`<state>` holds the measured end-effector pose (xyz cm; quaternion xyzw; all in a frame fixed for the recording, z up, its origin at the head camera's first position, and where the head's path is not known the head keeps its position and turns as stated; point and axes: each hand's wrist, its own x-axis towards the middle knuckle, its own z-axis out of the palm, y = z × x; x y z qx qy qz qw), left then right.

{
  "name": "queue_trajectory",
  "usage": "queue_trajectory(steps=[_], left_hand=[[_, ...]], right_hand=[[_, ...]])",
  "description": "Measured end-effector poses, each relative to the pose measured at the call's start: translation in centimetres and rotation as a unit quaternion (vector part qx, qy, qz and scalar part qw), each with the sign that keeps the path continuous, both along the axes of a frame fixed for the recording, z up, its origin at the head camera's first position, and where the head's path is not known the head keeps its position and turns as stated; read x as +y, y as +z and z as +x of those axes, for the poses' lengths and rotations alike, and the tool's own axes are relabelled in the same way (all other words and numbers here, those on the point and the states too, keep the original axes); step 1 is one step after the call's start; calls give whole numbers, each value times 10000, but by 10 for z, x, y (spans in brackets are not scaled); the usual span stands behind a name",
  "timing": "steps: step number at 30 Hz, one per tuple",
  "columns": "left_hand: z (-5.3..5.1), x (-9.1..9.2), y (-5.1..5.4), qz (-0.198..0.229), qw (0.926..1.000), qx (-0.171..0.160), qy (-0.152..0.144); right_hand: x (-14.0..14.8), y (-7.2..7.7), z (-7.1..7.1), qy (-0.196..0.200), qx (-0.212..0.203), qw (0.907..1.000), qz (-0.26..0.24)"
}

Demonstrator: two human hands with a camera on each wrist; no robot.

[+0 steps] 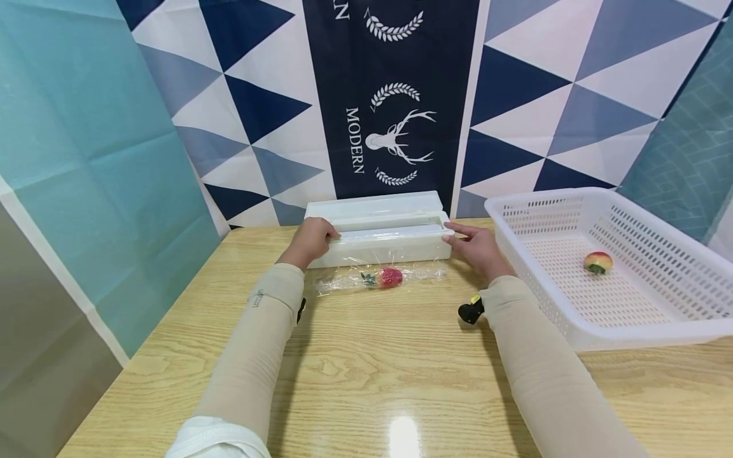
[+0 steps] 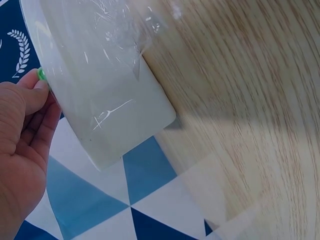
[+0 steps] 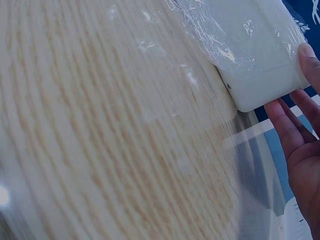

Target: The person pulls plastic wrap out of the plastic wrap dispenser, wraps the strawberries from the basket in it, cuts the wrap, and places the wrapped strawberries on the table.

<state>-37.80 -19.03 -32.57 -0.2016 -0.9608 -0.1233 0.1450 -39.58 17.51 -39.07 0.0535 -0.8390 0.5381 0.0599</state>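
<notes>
A long white cling film dispenser box lies on the table with its lid raised behind it. Clear cling film hangs from its front edge and spreads onto the table. A red strawberry with green leaves lies at the film, in front of the box. My left hand pinches a small green slider at the box's left top edge. With thumb and fingers my right hand grips the box's right end. The inside of the box is mostly hidden.
A white perforated basket stands on the right, holding a red-yellow fruit with a green leafy end. The wooden table runs back to a patterned cloth close behind the box.
</notes>
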Motion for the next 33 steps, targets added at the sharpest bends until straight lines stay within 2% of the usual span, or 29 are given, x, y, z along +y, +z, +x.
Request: queue_trajectory(steps=[15,21,33], left_hand=[[0,-6,2,26,10000,7,-78],[-1,-8,3,35,10000,-67,9],[-2,-11,2,3,9998,-169,129]], right_hand=[[-1,2,2,-24,-55,10000,-26],[-3,3,2,-123,-182,9997,-60],[-2,1,-1,-109,-55,9999,79]])
